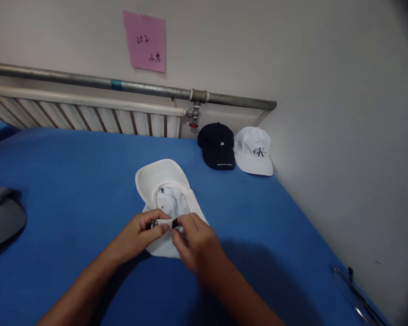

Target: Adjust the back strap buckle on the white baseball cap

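Note:
A white cap [166,190] lies upside down on the blue table [71,190], its brim pointing away from me. Both my hands work at its rear strap [166,222]. My left hand [141,235] pinches the strap near a small metal buckle. My right hand [193,242] pinches the other end of the strap with closed fingers. The cap's back edge is partly hidden under my hands.
A black cap [218,147] and a white cap with dark letters [254,151] sit at the back right against the wall. A grey cap [2,217] lies at the left edge. A radiator [88,115], a metal pipe [129,86] and a pink note [145,41] are behind.

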